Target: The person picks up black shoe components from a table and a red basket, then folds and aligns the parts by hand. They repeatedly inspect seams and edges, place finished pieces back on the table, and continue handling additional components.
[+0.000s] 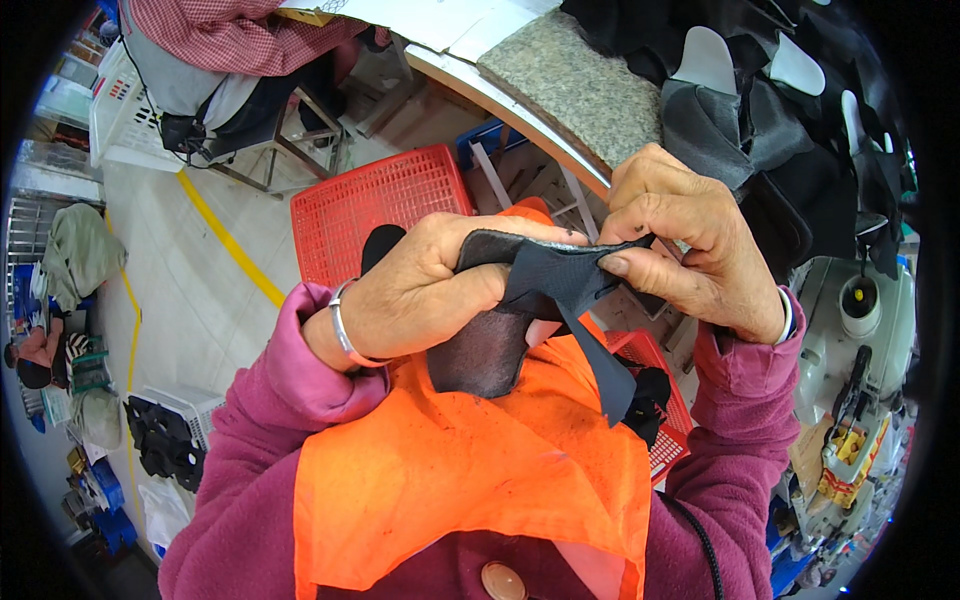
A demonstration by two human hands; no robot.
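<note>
A dark shoe upper (545, 285) is stretched between my two hands, over the orange apron (470, 450) on my lap. My left hand (425, 285) grips its left part, thumb on the near face and fingers behind. The thumb and bent fingers of my right hand (690, 235) pinch its upper right edge. A shiny dark brown sole-shaped part hangs below my left thumb, and a pointed black fabric flap trails down at the right. The fingertips behind the piece are partly hidden.
Black shoe uppers with pale insoles (708, 60) pile up at the far right, beside a stone slab (570, 85) on the table. A red basket (375, 205) stands beyond my left hand. A sewing machine (865, 320) is at right; another person's checked sleeve (215, 30) shows far left.
</note>
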